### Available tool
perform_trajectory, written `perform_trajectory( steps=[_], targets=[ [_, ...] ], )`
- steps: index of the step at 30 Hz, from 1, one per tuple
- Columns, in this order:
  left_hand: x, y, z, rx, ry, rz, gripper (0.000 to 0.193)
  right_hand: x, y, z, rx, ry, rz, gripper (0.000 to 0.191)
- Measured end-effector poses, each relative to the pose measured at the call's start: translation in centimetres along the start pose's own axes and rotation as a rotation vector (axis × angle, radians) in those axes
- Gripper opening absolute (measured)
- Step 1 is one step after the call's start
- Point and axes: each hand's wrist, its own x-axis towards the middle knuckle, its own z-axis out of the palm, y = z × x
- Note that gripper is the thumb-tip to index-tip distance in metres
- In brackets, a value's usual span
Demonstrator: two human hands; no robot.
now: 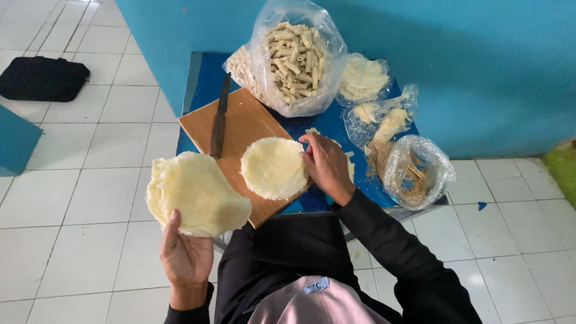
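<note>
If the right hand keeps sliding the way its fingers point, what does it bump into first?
The right hand points left across the board, fingertips already on the round wrapper. Going straight on, it would probably meet the knife lying on the cutting board next, though depth is hard to judge.

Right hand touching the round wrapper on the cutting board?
Touching. The head view shows the right hand with its fingertips resting on the right edge of the round wrapper, which lies flat on the cutting board.

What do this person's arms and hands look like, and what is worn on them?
Both arms are in long black sleeves that end at the wrists. The left hand and right hand are bare: no gloves, and no rings, watch or bracelet that I can make out. The sleeves look plain, without visible markings.
</note>
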Motion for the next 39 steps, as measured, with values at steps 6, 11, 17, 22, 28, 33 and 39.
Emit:
perform_trajectory(
  steps=[6,11,17,22,28,33,39],
  targets=[
    [0.0,-0.2,-0.2,-0.028,-0.017,-0.016,0.054,0.0,-0.2,-0.4,0.179,-0.168,0.128,0.028],
    [-0.1,-0.3,0.1,-0.010,0.001,-0.032,0.055,-0.2,0.4,-0.5,-0.012,-0.244,0.096,0.037],
    [-0.1,-0.7,1.3,-0.022,-0.031,-0.057,0.056,-1.0,-1.9,2.6,-0.110,-0.218,-0.241,0.057],
    [0.2,-1.9,3.2,0.014,-0.031,-0.126,0.061,-0.2,-3.8,2.1,-0.127,-0.418,-0.353,0.065],
    [1.1,-4.7,5.0,-0.035,-0.160,-0.180,0.063,0.0,-7.6,-3.5,0.383,-0.107,-0.132,0.035],
    [1.3,-7.4,5.9,-0.103,-0.288,-0.256,0.062,-1.3,-11.7,-3.7,0.308,-0.032,-0.180,0.021],
    [0.7,-8.3,5.8,-0.032,-0.366,-0.196,0.056,-1.3,-9.3,-4.8,0.762,-0.218,0.137,0.014]
  ],
)
